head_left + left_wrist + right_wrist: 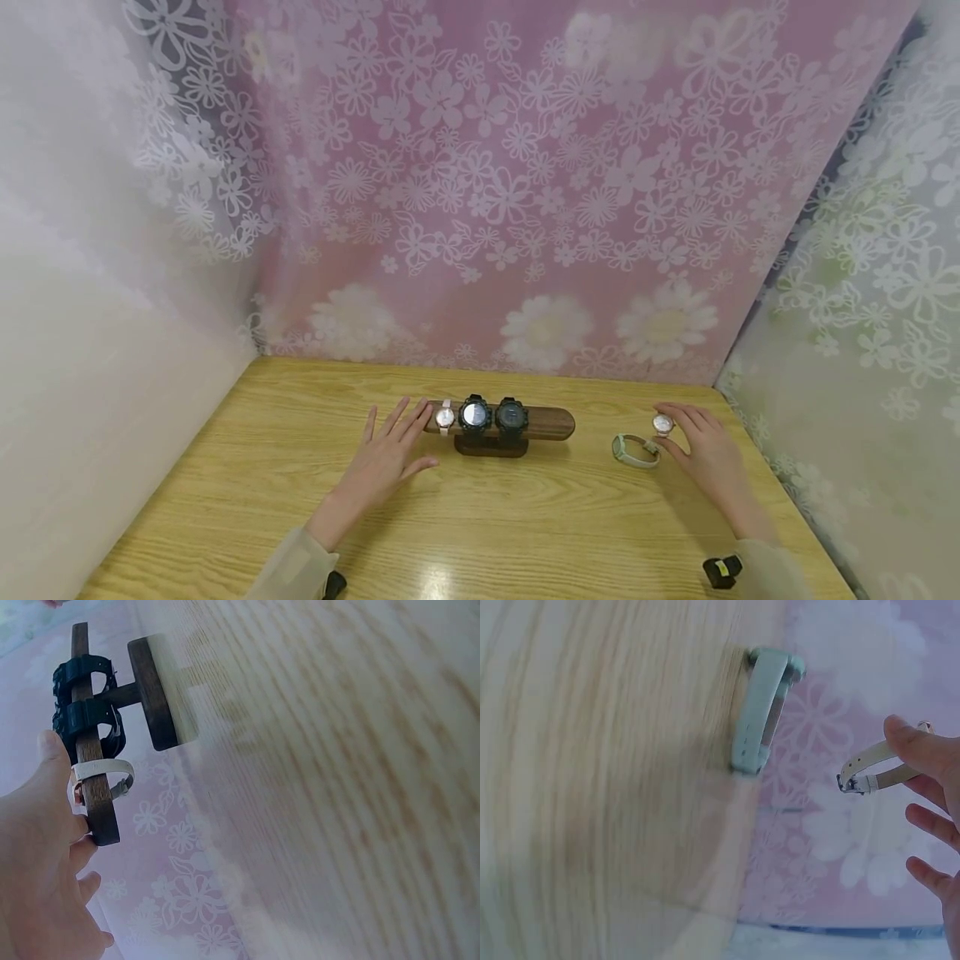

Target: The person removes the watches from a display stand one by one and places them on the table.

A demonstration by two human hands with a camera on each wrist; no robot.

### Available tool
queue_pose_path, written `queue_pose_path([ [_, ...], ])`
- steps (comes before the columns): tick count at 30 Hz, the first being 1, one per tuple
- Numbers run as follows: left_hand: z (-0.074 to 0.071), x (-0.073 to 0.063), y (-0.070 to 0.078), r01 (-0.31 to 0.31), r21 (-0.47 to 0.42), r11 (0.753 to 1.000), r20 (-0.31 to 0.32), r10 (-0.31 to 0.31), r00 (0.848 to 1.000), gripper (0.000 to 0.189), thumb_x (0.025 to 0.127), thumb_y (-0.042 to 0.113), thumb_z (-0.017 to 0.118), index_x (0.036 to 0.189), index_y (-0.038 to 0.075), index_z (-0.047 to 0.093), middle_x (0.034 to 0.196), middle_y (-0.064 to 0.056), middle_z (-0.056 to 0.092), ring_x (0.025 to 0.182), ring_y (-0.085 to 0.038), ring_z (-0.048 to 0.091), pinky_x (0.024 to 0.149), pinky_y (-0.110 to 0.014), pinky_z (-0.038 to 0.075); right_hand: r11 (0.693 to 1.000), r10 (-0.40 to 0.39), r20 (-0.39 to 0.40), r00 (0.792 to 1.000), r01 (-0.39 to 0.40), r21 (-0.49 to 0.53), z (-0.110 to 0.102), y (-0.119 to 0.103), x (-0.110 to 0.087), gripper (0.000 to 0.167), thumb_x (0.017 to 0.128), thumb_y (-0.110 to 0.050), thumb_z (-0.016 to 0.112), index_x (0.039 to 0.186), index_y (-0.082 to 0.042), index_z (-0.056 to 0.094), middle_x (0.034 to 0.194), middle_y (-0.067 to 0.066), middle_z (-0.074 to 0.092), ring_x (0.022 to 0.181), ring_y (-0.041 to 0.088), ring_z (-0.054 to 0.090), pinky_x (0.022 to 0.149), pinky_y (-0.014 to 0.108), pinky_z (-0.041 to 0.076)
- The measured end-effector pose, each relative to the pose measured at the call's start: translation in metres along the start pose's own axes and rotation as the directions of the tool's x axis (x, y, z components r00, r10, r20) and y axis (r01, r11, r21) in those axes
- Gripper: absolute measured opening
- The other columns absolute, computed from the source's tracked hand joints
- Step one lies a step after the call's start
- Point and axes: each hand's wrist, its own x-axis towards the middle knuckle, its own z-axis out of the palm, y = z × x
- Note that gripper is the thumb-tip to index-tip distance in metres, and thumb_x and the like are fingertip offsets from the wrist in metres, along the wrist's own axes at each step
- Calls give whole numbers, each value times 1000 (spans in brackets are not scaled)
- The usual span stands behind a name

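Observation:
Between thumb and fingers my right hand point(705, 458) pinches a small round-faced wristwatch point(662, 424), raised above the table. Its pale strap point(870, 756) is buckled into a loop in the right wrist view. Just left of that hand, a light green wristwatch point(618, 447) rests on the table. My left hand point(378, 462) has its fingers stretched out, fingertips right at the left end of a dark wooden watch stand point(551, 423). Strapped round the stand's bar are a small white-strapped watch point(444, 417) and two bulky black watches point(475, 414).
The wooden table point(480, 517) runs back to a pink flowered cloth point(487, 183). A pale wall stands at the left and a flowered sheet point(885, 333) at the right. The stand's bar has bare wood right of the black watches.

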Motion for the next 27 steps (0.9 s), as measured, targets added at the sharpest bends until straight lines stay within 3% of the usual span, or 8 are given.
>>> queue_pose_path([
  [1,0,0,0,1,-2,1000,0,-1,1000,83,95,57,59,160,12,34,165,-5,31,154,-31,21,120,-68,9,1000,7,5,1000,-7,4,-2,3,-2,75,99,-65,36,123,-1,67,113,18,68,104,42,59,90,57,46],
  [4,1,0,0,-2,-5,1000,-16,2,1000,82,95,55,61,159,11,35,165,-5,32,154,-31,21,120,-69,10,1000,28,23,999,-28,-4,-6,12,-9,53,93,-45,69,124,-2,67,114,19,67,105,43,58,88,60,46],
  [7,2,0,0,-9,-7,1000,-41,9,999,82,94,54,63,158,11,37,164,-6,34,153,-32,24,119,-69,12,998,54,48,997,-53,-22,-10,19,-16,58,72,-14,89,124,-4,67,115,19,67,107,45,58,86,65,46],
  [8,2,0,0,-9,-10,1000,-45,9,999,81,94,54,64,158,11,37,164,-6,35,153,-32,24,119,-69,13,998,63,53,997,-61,-31,-11,21,-18,65,64,-6,91,124,-5,67,115,19,67,107,45,58,85,66,46],
  [15,0,-1,1,-10,-18,1000,-34,10,999,81,94,53,63,158,10,37,164,-7,34,152,-33,26,120,-69,11,997,54,95,994,-48,-57,-10,35,-30,66,58,1,92,119,-5,69,118,20,66,106,45,58,80,69,46],
  [20,-2,-1,1,-4,-4,1000,-10,4,1000,82,95,56,60,159,11,35,165,-5,32,153,-32,23,120,-68,9,995,50,155,987,-35,-98,-5,40,-35,63,60,-2,92,118,-5,71,113,19,68,102,44,61,77,67,48],
  [27,-3,-1,1,0,4,1000,3,0,1000,82,95,56,59,160,12,34,166,-5,30,155,-30,20,121,-67,9,993,99,269,958,-77,-91,4,39,-42,57,63,1,92,117,-6,72,113,17,69,107,43,60,76,69,47],
])
